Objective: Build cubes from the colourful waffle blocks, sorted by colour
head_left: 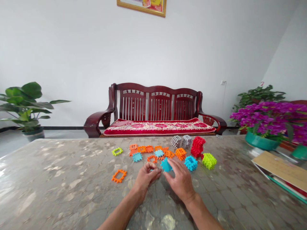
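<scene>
In the head view my right hand (180, 179) grips a blue toothed building tile (165, 165) between thumb and fingers, just above the table. Beside it my left hand (146, 176) is closed in a pinch. A sliver of blue shows at its fingertips, but what it holds is mostly hidden. Beyond the hands lie loose tiles: an orange frame (152, 158), a light blue tile (159, 153) and another blue tile (137, 157). A separate orange frame (119, 176) lies to the left, and a lime green frame (117, 151) farther back.
Stacked tiles stand at the right: blue (191, 163), orange (180, 154), lime green (209, 161), red (198, 147) and grey (187, 141). On the table's right side are purple flowers in a teal pot (262, 140) and a brown envelope (281, 169). A wooden bench (159, 102) stands behind.
</scene>
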The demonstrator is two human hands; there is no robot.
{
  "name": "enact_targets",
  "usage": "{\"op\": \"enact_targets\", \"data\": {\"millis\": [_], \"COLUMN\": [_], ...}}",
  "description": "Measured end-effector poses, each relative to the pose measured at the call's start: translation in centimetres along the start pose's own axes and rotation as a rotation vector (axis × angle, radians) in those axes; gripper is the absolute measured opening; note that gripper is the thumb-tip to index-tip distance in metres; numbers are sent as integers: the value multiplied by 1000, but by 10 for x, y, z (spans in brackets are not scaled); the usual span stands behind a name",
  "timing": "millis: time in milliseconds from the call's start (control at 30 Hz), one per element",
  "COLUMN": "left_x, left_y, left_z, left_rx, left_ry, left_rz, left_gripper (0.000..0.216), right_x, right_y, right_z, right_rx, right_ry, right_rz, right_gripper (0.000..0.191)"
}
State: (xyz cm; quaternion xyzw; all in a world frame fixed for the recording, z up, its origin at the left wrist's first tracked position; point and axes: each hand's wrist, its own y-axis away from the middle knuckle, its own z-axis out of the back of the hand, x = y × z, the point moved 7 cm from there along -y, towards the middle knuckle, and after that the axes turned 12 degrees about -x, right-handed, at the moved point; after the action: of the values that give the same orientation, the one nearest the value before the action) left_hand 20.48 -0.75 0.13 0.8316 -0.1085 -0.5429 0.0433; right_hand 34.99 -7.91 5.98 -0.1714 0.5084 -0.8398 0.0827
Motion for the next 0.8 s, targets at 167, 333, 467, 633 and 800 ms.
{"op": "enact_targets", "data": {"millis": [167, 333, 467, 633, 800], "left_x": [-40, -54, -56, -55, -55], "left_y": [-17, -22, -17, -15, -14], "left_z": [38, 58, 59, 57, 54], "left_rx": [-289, -369, -386, -380, -357], "left_ry": [-455, -1117, -1459, -1566, -1562], "left_rz": [-541, -654, -632, -589, -577], "left_gripper": [17, 24, 32, 35, 33], "right_x": [-58, -104, -119, -120, -120], "right_y": [-3, 3, 7, 3, 2], "right_z": [25, 46, 51, 45, 38], "right_rx": [-105, -112, -107, -75, 28], "right_ry": [170, 367, 438, 460, 509], "right_rz": [-123, -228, -225, -211, -245], "right_gripper": [37, 41, 37, 35, 33]}}
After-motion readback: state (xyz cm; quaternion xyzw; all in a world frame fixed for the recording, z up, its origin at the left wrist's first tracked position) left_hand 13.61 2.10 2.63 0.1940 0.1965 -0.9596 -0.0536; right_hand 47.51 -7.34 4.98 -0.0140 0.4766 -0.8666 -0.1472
